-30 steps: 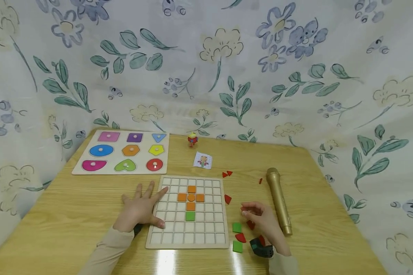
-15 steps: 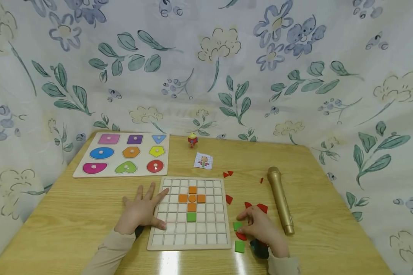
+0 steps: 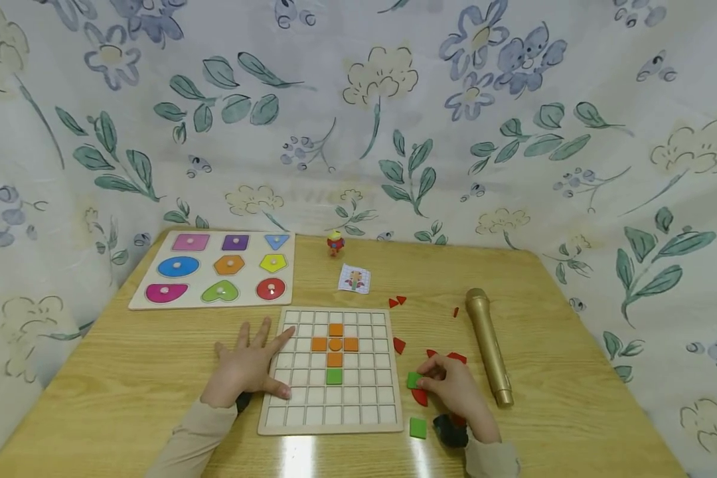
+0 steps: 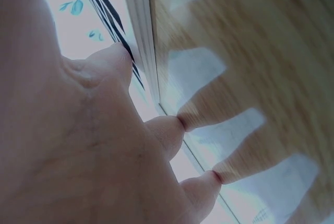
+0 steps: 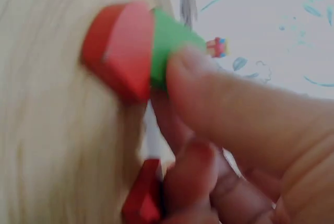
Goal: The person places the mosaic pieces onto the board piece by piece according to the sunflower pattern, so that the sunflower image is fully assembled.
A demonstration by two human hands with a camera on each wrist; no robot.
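My left hand lies with spread fingers at the left side of a wooden grid board, thumb and index finger over its edge. In the left wrist view the fingertips of the left hand touch the table. Orange square tiles around an orange round tile form a cross on the board, with a green square tile below. Right of the board my right hand pinches another green square tile between thumb and fingers. A red curved-edge piece is beside that tile.
Loose red pieces and one more green tile lie right of the board. A gold microphone is farther right. Behind are a pattern card, a small figurine and a shape puzzle.
My right hand has moved down and left onto a green tile, pinched it and shifted it slightly away from me. Red pieces formerly under the hand now show. My left hand stays put.
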